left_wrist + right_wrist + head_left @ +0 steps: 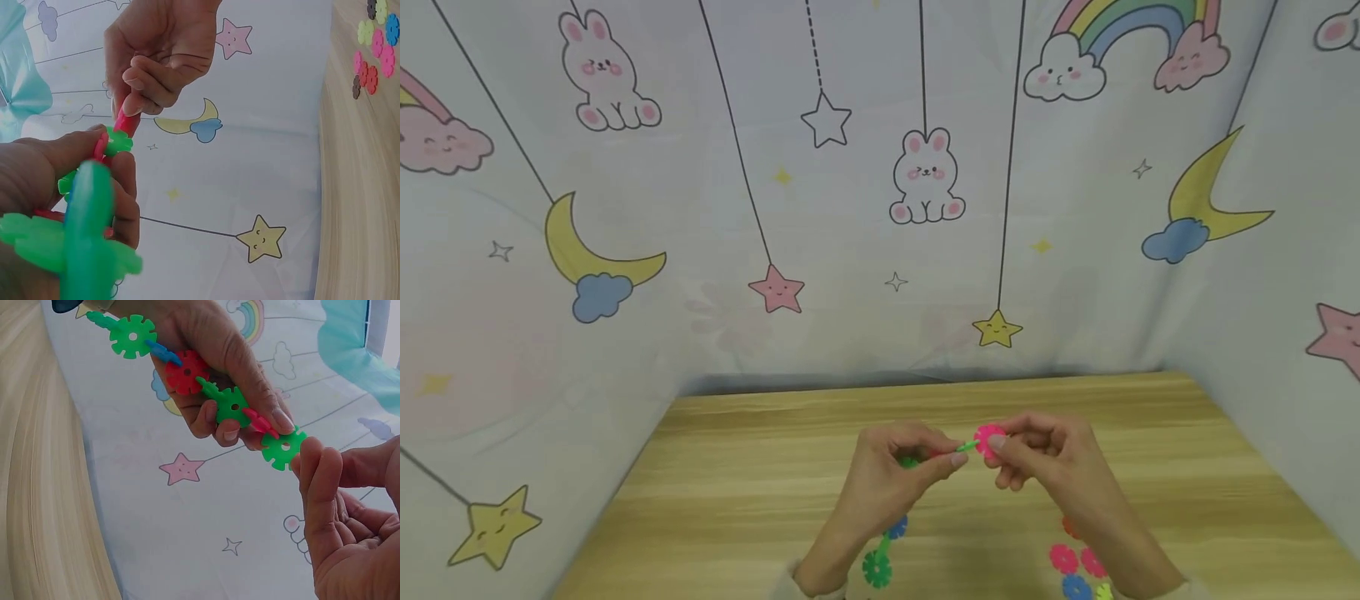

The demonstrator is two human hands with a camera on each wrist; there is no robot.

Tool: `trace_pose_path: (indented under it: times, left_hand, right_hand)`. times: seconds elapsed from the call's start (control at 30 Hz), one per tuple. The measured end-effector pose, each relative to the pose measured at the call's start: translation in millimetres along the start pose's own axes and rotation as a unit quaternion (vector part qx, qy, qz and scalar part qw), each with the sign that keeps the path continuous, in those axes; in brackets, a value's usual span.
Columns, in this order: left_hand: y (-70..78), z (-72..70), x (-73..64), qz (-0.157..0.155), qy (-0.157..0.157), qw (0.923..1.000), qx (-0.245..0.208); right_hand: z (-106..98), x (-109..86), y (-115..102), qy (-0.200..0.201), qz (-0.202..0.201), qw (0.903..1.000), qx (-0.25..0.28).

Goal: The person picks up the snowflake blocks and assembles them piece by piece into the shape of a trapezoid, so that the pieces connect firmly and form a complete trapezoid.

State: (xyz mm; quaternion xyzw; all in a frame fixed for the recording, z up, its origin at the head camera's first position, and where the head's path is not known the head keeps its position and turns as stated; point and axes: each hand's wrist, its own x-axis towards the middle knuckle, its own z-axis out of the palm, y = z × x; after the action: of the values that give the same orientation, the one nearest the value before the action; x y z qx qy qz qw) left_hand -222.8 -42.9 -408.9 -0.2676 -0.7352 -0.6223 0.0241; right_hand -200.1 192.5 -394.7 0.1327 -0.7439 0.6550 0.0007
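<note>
My left hand (895,471) holds a chain of notched plastic interlocking discs, pinching it near its end. In the right wrist view the chain shows green, blue, red (178,384) and pink discs, with a bright green disc (275,456) at the end by the fingertips. The chain's other end, with a green disc (877,570), hangs below the left wrist. My right hand (1056,450) pinches a pink disc (989,440) between thumb and fingers. Edge to edge, the pink disc meets the bright green one; how deep their notches sit is hidden by the fingers.
Loose discs lie on the wooden table (737,467) below the right forearm, among them a pink disc (1063,559) and a blue disc (1077,587). The left wrist view also shows a dark disc (356,87) there. A printed curtain (850,208) encloses the back and sides.
</note>
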Motion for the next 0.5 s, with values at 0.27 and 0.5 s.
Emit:
trace_pose_path:
  times: [0.27, 0.5]
  left_hand:
    - [1.3, -5.8, 0.6, -0.005, -0.009, 0.9998, 0.017]
    - [1.2, -7.7, 1.9, -0.015, -0.022, 0.9990, 0.035]
  right_hand:
    - [2.8, 3.4, 10.1, -0.057, -0.063, 0.9948, 0.057]
    - [1.7, 5.5, 14.2, -0.057, -0.061, 0.9948, 0.057]
